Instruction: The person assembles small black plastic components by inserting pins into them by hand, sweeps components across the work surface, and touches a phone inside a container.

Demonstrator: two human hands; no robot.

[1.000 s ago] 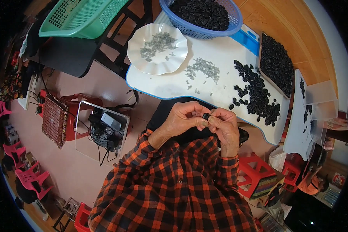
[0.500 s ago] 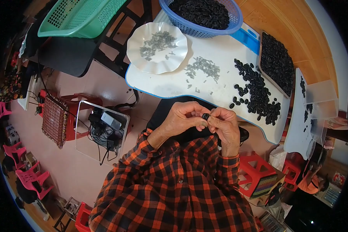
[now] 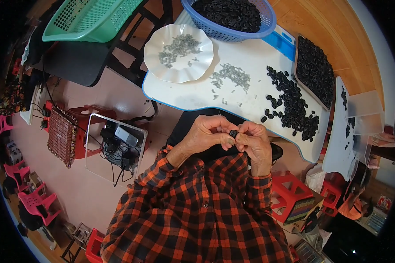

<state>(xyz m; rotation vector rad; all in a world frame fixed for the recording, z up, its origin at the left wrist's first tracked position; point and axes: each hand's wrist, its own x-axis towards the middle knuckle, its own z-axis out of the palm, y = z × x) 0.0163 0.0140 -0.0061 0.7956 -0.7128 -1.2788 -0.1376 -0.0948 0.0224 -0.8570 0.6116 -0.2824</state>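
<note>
Between the fingertips of both hands is a small black oval piece (image 3: 233, 133), held above my lap just short of the table edge. My left hand (image 3: 208, 133) pinches it from one side and my right hand (image 3: 253, 139) from the other. The fingers hide most of the piece. Beyond my hands, a white table (image 3: 175, 94) carries a loose pile of black oval pieces (image 3: 294, 107) on the right and a scatter of tiny clear pieces (image 3: 231, 76) in the middle. More clear ones lie on a white scalloped plate (image 3: 156, 72) at the left.
A blue basket (image 3: 226, 34) full of black pieces stands at the back, beside a tray (image 3: 314, 70) heaped with them. Far left is a green basket (image 3: 74, 28). A clear box of cables (image 3: 118, 149) sits left of me; a red stool (image 3: 289, 195) is at my right.
The black oval piece has turned slightly between my fingertips. Both hands stay in almost the same place.
</note>
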